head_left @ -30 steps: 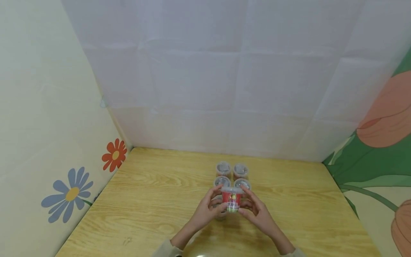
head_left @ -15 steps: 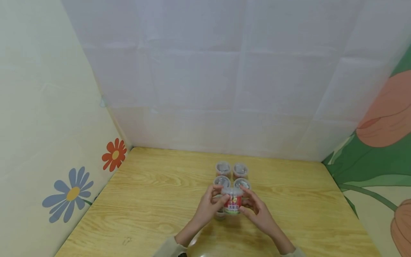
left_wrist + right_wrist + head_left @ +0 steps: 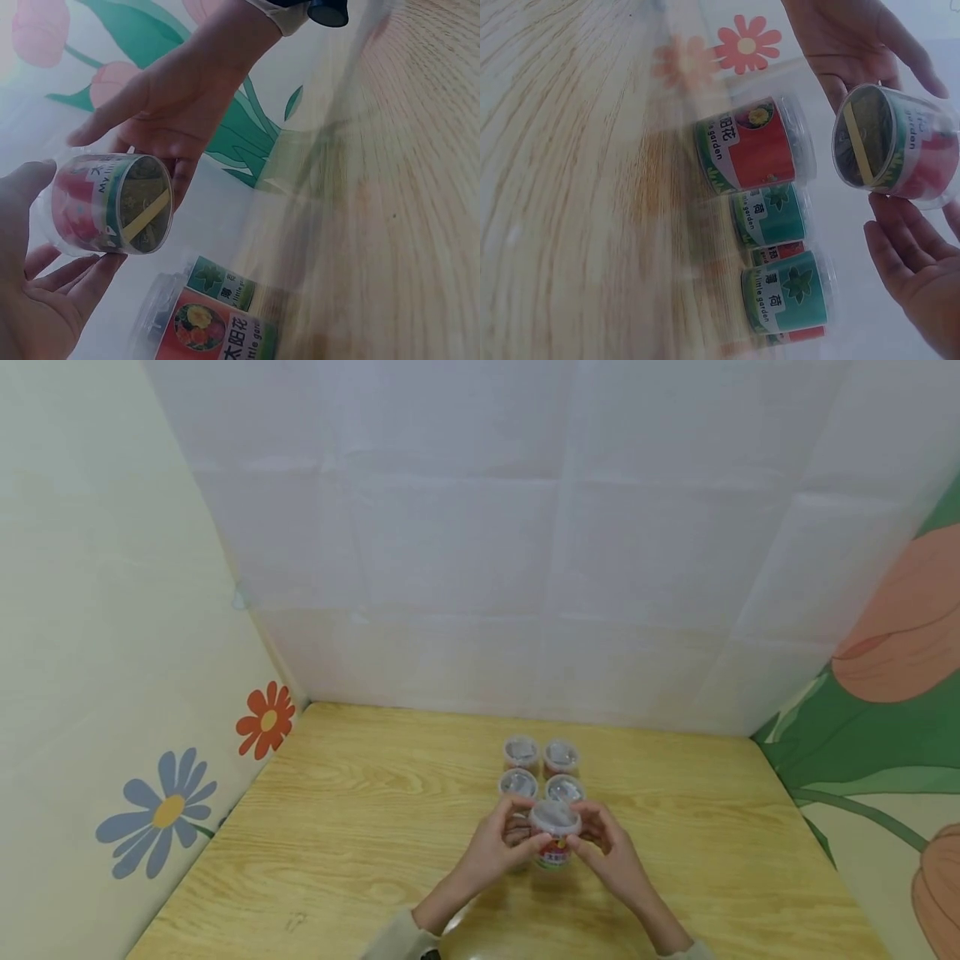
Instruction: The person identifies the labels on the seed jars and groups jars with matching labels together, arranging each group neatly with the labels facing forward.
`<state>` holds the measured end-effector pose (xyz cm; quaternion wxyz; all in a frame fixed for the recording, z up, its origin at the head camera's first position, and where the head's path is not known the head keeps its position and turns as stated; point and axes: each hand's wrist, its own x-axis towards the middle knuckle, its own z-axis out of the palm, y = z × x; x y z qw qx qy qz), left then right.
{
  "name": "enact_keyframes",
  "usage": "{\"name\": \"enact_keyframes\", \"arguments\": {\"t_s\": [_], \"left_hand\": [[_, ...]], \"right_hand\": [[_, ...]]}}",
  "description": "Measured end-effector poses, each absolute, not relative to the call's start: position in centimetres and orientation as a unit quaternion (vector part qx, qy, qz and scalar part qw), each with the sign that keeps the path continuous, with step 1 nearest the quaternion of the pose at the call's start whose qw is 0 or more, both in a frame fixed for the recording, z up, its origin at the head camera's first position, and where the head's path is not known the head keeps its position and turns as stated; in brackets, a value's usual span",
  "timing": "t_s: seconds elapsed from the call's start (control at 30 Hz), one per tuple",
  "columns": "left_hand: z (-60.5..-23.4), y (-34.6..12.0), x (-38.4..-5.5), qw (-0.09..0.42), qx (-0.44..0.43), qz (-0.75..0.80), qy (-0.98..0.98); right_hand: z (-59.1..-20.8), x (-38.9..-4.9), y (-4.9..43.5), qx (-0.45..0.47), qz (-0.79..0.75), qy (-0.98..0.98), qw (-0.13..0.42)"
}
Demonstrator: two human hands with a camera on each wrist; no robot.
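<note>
Both hands hold one clear lidded plastic cup [image 3: 555, 850] with a red label, raised above the table. My left hand [image 3: 487, 850] grips its left side, thumb in front; my right hand [image 3: 618, 864] grips the right side the same way. In the left wrist view the cup's [image 3: 82, 202] transparent bottom shows dark contents and a pale yellow strip. The right wrist view also shows this cup [image 3: 926, 154] between the hands. Behind it, several similar lidded cups stand upright in two columns, including one far-left cup [image 3: 521, 752]; one nearer the left hand is mostly hidden.
In the right wrist view, a red-labelled cup [image 3: 765, 154] and green-labelled cups, one nearer [image 3: 786, 291], stand close together on the table. The wood-grain table [image 3: 360, 810] meets a pale sheet [image 3: 465, 560] at the back. Flower-printed panels flank both sides.
The held cup has shifted slightly right and tipped so that its lid now faces up toward the head camera. Both hands have moved with it; the standing cups stay put.
</note>
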<state>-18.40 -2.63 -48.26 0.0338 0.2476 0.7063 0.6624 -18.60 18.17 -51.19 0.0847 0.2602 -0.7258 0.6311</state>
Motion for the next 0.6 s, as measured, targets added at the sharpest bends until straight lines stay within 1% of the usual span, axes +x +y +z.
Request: {"name": "enact_keyframes", "arguments": {"t_s": [0.13, 0.33, 0.6], "left_hand": [[-49.2, -2.7, -18.9, 0.009, 0.274, 0.632, 0.725], [-49.2, -2.9, -19.2, -0.033, 0.310, 0.546, 0.778], [-49.5, -3.0, -19.5, -0.081, 0.346, 0.459, 0.814]], "right_hand": [[-51.2, -18.6, 18.5, 0.268, 0.623, -0.730, 0.086], [-51.2, -18.5, 18.9, 0.270, 0.608, -0.742, 0.084], [-52.0, -18.6, 19.4, 0.283, 0.582, -0.756, 0.098]]}}
